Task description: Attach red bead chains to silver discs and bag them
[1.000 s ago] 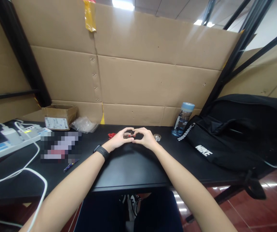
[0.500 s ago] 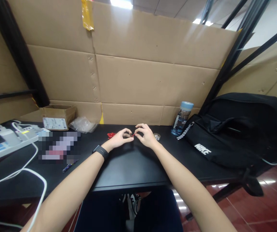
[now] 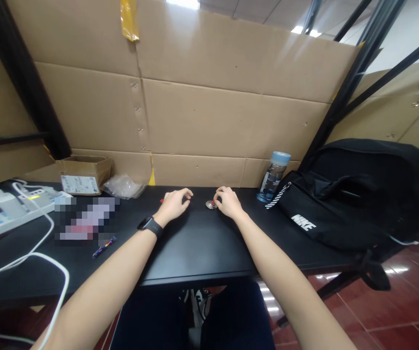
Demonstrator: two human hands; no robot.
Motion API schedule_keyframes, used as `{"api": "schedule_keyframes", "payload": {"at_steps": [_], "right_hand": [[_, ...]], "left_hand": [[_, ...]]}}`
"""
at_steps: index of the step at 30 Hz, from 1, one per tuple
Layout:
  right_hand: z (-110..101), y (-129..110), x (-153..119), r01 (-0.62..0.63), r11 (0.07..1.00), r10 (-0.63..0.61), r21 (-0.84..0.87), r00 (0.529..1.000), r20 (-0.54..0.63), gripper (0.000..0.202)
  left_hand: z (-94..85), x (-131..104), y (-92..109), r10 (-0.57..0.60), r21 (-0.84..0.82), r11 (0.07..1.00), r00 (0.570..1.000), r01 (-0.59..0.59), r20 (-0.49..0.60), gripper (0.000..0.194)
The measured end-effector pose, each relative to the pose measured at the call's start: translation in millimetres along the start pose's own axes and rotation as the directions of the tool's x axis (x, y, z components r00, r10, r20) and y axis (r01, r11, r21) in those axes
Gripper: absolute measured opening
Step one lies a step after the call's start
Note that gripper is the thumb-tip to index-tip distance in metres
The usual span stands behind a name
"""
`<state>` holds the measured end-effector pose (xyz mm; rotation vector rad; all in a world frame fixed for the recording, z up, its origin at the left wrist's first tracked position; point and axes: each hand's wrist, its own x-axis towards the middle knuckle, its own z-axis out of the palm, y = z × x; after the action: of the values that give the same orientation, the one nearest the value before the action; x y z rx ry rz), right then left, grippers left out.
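Observation:
My left hand (image 3: pixel 173 204), with a black watch on its wrist, is over the black table, its fingers curved and apart with nothing seen between them. A bit of a small red thing (image 3: pixel 162 200) shows just behind it, mostly hidden. My right hand (image 3: pixel 228 201) pinches a small red item (image 3: pixel 214 202) between thumb and fingertips. Beneath those fingertips is a small round silvery dish (image 3: pixel 209 205) on the table.
A blue-lidded bottle (image 3: pixel 273 177) and a black backpack (image 3: pixel 340 209) stand at the right. On the left are a cardboard box (image 3: pixel 81 182), clear plastic (image 3: pixel 124 186), a pen (image 3: pixel 104 247), a power strip (image 3: pixel 23 216) and white cables (image 3: pixel 54 257).
My hands have moved apart, the left going left over the red pile and the right going right to the round dish with the red item. My left hand no longer touches that item.

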<state>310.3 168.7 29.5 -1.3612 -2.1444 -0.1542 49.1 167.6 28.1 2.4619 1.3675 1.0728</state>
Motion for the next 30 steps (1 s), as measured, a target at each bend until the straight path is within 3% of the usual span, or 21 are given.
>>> {"api": "schedule_keyframes", "payload": {"at_steps": [3, 6, 10, 14, 20, 30], "right_hand": [[-3.8, 3.1, 2.5, -0.032, 0.999, 0.032, 0.009, 0.999, -0.014, 0.008], [-21.1, 20.7, 4.8, -0.055, 0.994, 0.058, 0.094, 0.998, -0.025, 0.021], [-49.8, 63.2, -3.9, -0.183, 0.962, 0.161, 0.205, 0.980, 0.119, 0.030], [-56.6, 93.9, -16.9, -0.275, 0.913, 0.175, 0.302, 0.932, 0.318, 0.051], [-46.7, 100.6, -17.6, -0.303, 0.881, 0.163, 0.363, 0.916, 0.368, 0.051], [-47.3, 104.7, -17.1, -0.292, 0.891, 0.162, 0.347, 0.920, 0.356, 0.046]], "left_hand": [[-12.8, 1.7, -8.6, -0.069, 0.122, 0.990, 0.996, 0.077, -0.065, 0.021], [-27.8, 1.1, -19.6, -0.132, 0.239, 0.960, 0.989, 0.145, -0.067, 0.024], [-44.7, -0.8, -34.8, -0.208, 0.363, 0.914, 0.978, 0.184, 0.027, 0.024], [-54.1, -1.6, -47.4, -0.274, 0.400, 0.894, 0.954, 0.204, 0.125, 0.023], [-57.8, -3.1, -53.6, -0.313, 0.394, 0.889, 0.937, 0.233, 0.152, 0.025], [-56.5, -3.5, -54.5, -0.265, 0.367, 0.911, 0.950, 0.189, 0.168, 0.022]]}}
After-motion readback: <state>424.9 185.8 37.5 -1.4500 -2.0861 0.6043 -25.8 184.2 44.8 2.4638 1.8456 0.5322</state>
